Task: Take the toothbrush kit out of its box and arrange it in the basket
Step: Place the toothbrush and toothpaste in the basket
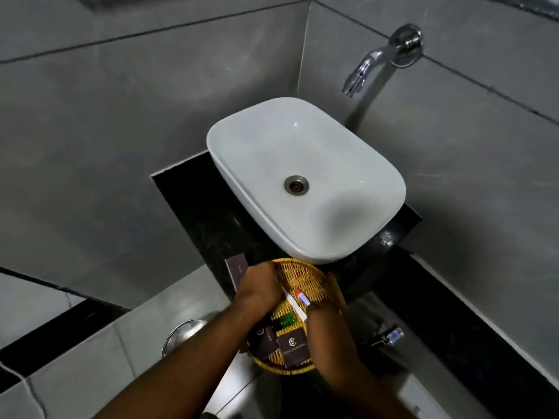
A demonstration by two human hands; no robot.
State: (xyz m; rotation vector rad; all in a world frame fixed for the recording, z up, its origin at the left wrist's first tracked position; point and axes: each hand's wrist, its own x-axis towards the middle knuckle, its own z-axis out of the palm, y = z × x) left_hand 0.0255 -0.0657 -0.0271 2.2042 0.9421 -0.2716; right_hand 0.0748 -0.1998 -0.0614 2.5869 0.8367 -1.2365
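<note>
Round woven basket (302,278), glossy white toothbrush (295,305)

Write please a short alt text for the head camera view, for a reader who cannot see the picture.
Seen from above, a person's left hand and right hand place a white toothbrush and a small toothpaste tube into a round wicker basket that already holds dark sachets. The basket sits on a black counter in front of a white basin, with a chrome tap on the grey wall.
</note>
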